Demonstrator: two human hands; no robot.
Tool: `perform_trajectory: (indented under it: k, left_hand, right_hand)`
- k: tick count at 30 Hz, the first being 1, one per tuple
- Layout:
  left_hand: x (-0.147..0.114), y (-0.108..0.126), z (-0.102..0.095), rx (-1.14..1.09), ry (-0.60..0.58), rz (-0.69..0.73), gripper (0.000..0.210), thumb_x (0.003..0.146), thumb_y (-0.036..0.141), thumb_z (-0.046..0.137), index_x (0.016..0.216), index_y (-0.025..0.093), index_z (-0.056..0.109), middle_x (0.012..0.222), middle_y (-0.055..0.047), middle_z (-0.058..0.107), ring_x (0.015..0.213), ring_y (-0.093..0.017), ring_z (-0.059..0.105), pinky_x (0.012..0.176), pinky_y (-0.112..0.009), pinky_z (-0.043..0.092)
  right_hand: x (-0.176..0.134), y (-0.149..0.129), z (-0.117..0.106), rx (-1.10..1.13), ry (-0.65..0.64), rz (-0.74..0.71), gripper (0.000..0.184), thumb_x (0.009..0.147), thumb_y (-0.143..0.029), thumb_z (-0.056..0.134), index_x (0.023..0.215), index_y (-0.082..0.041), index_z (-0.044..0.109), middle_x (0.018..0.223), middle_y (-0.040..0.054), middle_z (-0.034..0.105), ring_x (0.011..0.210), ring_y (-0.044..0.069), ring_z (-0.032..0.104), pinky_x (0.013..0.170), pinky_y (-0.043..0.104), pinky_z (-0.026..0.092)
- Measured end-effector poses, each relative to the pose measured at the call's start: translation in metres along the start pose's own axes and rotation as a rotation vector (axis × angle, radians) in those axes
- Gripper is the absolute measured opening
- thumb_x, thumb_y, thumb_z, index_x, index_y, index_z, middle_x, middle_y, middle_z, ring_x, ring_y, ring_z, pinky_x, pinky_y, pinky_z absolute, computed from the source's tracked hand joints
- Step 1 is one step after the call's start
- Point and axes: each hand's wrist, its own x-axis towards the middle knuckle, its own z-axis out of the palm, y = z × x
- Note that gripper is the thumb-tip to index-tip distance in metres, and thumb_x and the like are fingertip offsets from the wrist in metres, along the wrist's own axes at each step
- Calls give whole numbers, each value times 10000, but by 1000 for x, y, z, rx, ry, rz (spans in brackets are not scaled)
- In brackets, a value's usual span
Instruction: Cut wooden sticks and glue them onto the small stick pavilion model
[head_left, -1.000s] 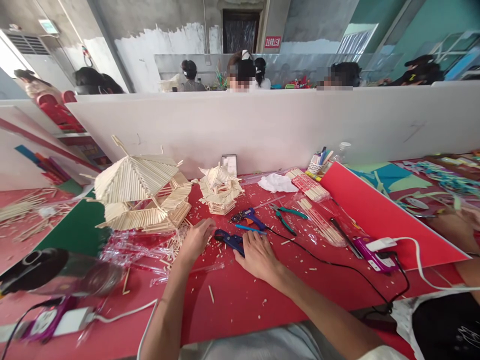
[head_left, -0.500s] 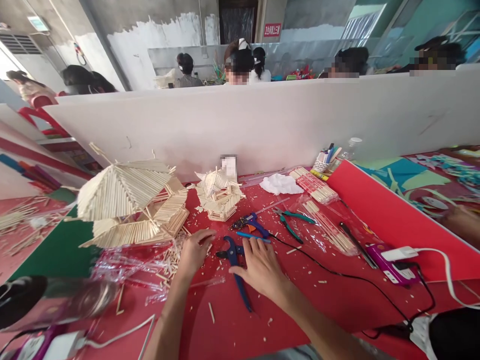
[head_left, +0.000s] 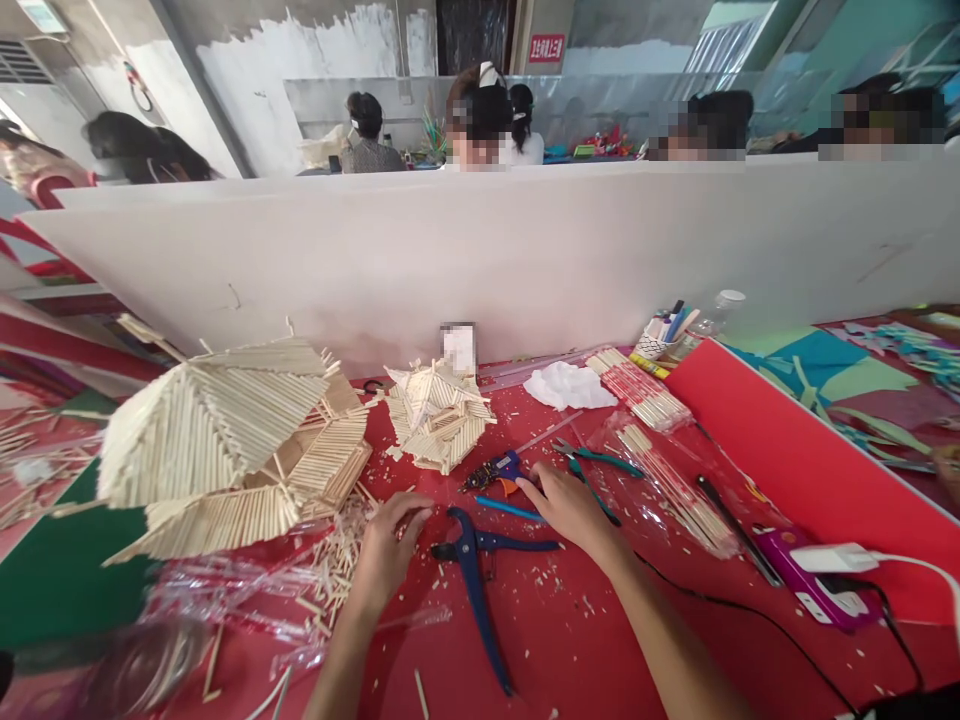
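Fingers (head_left: 534,496) of the right hand (head_left: 574,508) being held at the glue gun (head_left: 504,468)

The right fingers are being held slightly bent and spread above the handle end of the glue gun, which is lying on the red desk (head_left: 585,650) just at their tips. Whether the handle is being touched or only covered cannot be told. The fingers of the left hand (head_left: 386,548) are being held loosely curled, with a gap at the thumb, and nothing is being shown between them. Just beside them, a blue cutter (head_left: 477,595) is lying with its handles apart, nearer to the left fingers than to the right.

The step in hand is being judged as the taking up of the glue gun. For the next move, a closing of the right fingers round its handle is seemingly being called for, with the green-handled pliers (head_left: 611,462) just beside them being left undisturbed and the cord (head_left: 706,598) being left free.

Beyond the left fingers, a small stick pavilion (head_left: 442,425) is standing.

Much of the glue gun's handle is being hidden by the right hand, as is the start of the cord. Well to the left of the left fingers, a clear bottle (head_left: 154,655) is being blurred and cut off.
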Motion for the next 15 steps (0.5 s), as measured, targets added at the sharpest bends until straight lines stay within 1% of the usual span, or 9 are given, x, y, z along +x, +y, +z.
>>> perform_trajectory:
  k: [3, 5, 9, 12, 14, 15]
  left_hand:
    - [0, 0, -3, -27, 22, -20, 212, 946, 368, 612, 926, 212, 753, 957, -78, 777, 913, -227, 743, 846, -323, 579]
    - [-1, 0, -5, -53, 28, -47, 210, 948, 370, 618, 968, 213, 756, 981, -76, 780, 936, -227, 746, 855, -321, 583]
    - [-1, 2, -8, -100, 51, -89, 216, 957, 368, 627, 1027, 218, 766, 1006, -71, 794, 942, -219, 756, 852, -306, 595]
    - [0, 7, -10, -148, 69, -77, 223, 972, 365, 614, 1008, 214, 773, 989, -73, 798, 936, -211, 761, 839, -293, 605]
    - [2, 13, -12, -178, 78, -72, 224, 975, 371, 615, 981, 211, 772, 972, -72, 796, 933, -207, 762, 840, -287, 611]
    - [3, 15, -13, -189, 80, -75, 220, 969, 378, 626, 970, 210, 770, 963, -71, 795, 927, -206, 762, 841, -287, 613]
  right_hand:
    - [-3, 8, 2, 178, 25, -32, 293, 1056, -476, 368, 956, -240, 510, 920, 99, 729, 893, 291, 723, 717, 338, 479]
    - [-5, 14, 0, 309, 38, -12, 280, 1035, -509, 388, 975, -253, 486, 887, 79, 718, 860, 285, 720, 720, 350, 493]
    - [-8, 24, -6, 632, -22, 34, 327, 1022, -572, 403, 1066, -256, 478, 742, 7, 657, 709, 235, 680, 706, 356, 528]
    - [-12, 29, -13, 916, -73, 8, 386, 1012, -586, 447, 1183, -244, 499, 830, 31, 703, 777, 223, 703, 787, 370, 572]
    - [-15, 31, -18, 991, -74, -32, 433, 983, -600, 508, 1208, -231, 542, 887, 62, 733, 836, 236, 724, 844, 390, 585]
    - [-17, 32, -20, 1004, -67, -56, 446, 958, -608, 551, 1182, -223, 579, 887, 74, 741, 839, 245, 729, 847, 398, 592]
